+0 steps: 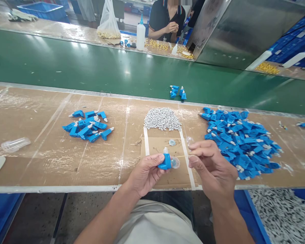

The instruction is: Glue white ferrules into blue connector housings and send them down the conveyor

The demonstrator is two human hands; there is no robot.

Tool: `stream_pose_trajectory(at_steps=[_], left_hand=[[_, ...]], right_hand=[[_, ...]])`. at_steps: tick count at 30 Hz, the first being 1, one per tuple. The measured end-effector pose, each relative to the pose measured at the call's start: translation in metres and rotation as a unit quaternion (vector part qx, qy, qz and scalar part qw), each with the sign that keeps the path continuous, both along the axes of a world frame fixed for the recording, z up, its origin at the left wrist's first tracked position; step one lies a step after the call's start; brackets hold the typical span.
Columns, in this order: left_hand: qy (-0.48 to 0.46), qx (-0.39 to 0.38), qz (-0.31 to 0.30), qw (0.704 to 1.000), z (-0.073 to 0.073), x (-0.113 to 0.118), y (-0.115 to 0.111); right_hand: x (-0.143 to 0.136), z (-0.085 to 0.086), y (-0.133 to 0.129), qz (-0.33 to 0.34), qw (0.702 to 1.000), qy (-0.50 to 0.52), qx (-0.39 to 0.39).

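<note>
Plainly, blue piece [164, 163] juts from pinching left grip [146, 173]; right grip [214, 169] pinches thin stick [183, 156].

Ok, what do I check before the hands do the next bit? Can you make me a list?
1. Left hand holding the blue part: ok.
2. White tip on the blue part not covered by fingers: ok.
3. Right hand pinching the thin stick: ok.
4. Stick touching the blue part: cannot tell.
5. Small grey pieces piled in front: ok.
</note>
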State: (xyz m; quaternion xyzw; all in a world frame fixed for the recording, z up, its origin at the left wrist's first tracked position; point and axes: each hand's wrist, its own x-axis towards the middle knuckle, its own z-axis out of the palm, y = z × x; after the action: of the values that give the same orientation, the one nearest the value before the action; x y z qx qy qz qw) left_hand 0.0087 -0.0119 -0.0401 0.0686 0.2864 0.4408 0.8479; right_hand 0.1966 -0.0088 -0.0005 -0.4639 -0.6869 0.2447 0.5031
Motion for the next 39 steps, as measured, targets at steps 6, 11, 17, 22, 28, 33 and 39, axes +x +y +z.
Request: stream_pose_trajectory(at_steps=[6,11,17,22,28,33,39], left_hand=[[-0.023,-0.049,0.012,0.998,-0.006,-0.008,0.003],[-0.022,-0.058,0.02,0.998,-0.007,-0.014,0.003],[-0.026,-0.056,0.025,0.998,-0.015,-0.027,0.0],[-0.02,-0.057,0.038,0.997,-0.022,-0.03,-0.001],[-0.02,-0.031,0.035,0.999,-0.026,-0.027,-0.003],[-0.004,0.007,0.005,1.0,-0.027,-0.025,-0.003],[0.004,0.005,-0.007,1.0,-0.033,-0.024,-0.005]], right_hand=[[0.015,-0.022,-0.003,0.0,0.99,-0.132,-0.049],[0.02,-0.038,-0.005,0.024,0.98,-0.186,-0.074],[0.026,-0.027,0.026,0.011,0.976,-0.217,-0.024],[0.008,-0.024,0.087,0.069,0.957,-0.281,-0.005],[-0.021,-0.043,0.135,0.123,0.919,-0.376,0.005],[-0.026,-0.051,0.142,0.129,0.901,-0.415,-0.006],[-0.034,-0.049,0.144,0.137,0.888,-0.437,-0.036]])
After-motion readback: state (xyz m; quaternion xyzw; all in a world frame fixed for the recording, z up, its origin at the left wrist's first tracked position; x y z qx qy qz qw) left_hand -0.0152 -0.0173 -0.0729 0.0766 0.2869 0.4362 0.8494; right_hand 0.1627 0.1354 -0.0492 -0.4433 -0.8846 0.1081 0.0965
